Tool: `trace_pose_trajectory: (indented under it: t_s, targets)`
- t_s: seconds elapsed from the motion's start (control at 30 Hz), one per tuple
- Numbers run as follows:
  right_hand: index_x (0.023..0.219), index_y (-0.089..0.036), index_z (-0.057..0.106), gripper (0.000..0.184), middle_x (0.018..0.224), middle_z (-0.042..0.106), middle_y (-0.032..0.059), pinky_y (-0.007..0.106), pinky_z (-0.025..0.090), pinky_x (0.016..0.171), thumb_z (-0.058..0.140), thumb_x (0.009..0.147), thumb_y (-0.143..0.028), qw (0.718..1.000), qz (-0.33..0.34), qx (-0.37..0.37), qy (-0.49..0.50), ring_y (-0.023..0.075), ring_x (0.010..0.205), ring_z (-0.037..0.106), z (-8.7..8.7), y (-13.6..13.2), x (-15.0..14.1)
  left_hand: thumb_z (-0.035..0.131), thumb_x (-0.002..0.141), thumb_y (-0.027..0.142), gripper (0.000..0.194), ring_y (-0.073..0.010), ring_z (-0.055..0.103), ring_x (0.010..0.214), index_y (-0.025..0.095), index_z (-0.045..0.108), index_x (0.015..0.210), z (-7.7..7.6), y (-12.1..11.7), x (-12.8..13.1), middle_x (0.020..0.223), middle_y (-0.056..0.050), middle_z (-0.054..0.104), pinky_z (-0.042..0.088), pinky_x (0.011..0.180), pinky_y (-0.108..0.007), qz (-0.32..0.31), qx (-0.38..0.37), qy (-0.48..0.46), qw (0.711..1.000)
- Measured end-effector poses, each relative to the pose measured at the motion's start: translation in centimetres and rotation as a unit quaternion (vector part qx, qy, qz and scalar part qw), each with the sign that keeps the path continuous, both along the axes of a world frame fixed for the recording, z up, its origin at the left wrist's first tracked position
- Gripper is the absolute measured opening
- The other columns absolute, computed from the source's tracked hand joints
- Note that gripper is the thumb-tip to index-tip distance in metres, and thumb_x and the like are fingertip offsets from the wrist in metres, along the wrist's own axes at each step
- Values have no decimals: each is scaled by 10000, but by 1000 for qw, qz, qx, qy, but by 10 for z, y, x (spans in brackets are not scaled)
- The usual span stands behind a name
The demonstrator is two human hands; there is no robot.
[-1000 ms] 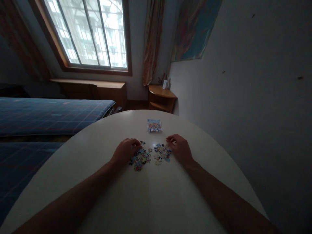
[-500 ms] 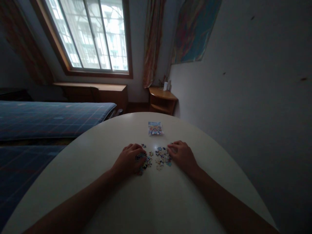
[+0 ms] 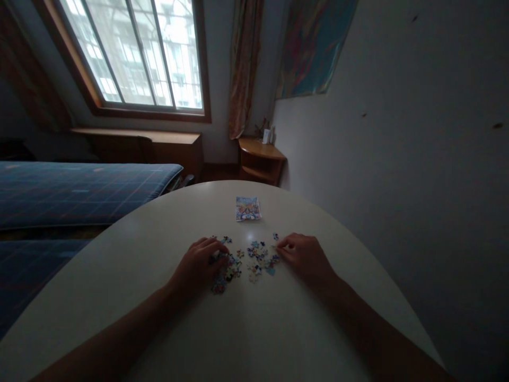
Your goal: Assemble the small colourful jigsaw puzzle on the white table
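Observation:
Small jigsaw puzzle pieces lie in two loose groups on the pale round table [image 3: 254, 329]. The left pile [image 3: 229, 271] is partly covered by my left hand [image 3: 199, 262]; its fingers curve loosely over the pieces, with a gap between thumb and forefinger. Beside the right group of pieces [image 3: 258, 257], my right hand [image 3: 305, 255] pinches with thumb and forefinger at a small puzzle piece [image 3: 274, 246], mostly hidden by the fingertips. One single piece [image 3: 275, 236] lies just beyond those fingertips. Farther back is a small colourful printed picture sheet [image 3: 247, 208], lying flat.
A bed with a blue plaid mattress [image 3: 87, 191] stands to the left of the table. Behind are a wooden corner shelf [image 3: 261, 149], a long wooden desk [image 3: 170, 138] and a barred window [image 3: 139, 58]. A white wall [image 3: 389, 175] runs along the right.
My left hand has drawn slightly left and uncovered more of its pile. The fingers of my right hand have closed into a pinch, and a single piece beyond them now shows. The view has shifted slightly.

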State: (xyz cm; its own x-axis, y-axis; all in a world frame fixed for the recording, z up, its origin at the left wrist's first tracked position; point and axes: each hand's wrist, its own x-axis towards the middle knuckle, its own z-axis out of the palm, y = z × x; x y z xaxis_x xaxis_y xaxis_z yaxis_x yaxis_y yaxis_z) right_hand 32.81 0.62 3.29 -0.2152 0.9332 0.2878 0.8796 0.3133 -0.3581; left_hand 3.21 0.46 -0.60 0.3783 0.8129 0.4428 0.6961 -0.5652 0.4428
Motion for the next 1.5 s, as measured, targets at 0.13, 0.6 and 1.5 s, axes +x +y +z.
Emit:
trace_pose_trajectory:
  t_s: [0.13, 0.6, 1.5]
  targets:
    - [895, -241, 770, 113, 952, 758, 39, 350, 498, 817, 668, 854, -218, 999, 28, -20, -11, 197, 845, 701, 9, -6, 6, 669, 866, 235, 51, -218, 653, 911, 235, 666, 917, -6, 2, -3, 925, -20, 710, 505, 871, -401, 1, 16, -16, 1000]
    - [1055, -310, 750, 193, 1051, 716, 55, 429, 431, 893, 666, 882, -301, 984, 126, -35, -120, 228, 970, 669, 12, -14, 8, 569, 935, 226, 75, -169, 681, 852, 222, 640, 959, 1, -20, 17, 926, -27, 724, 533, 819, -334, -86, 107, -28, 990]
    - [857, -200, 765, 147, 815, 712, 49, 284, 484, 675, 640, 855, -276, 995, -5, 10, 98, 154, 671, 616, -10, 13, 14, 553, 958, 212, 84, -172, 666, 853, 220, 636, 974, 6, -30, 24, 935, -26, 726, 506, 785, -321, -160, 93, 4, 983]
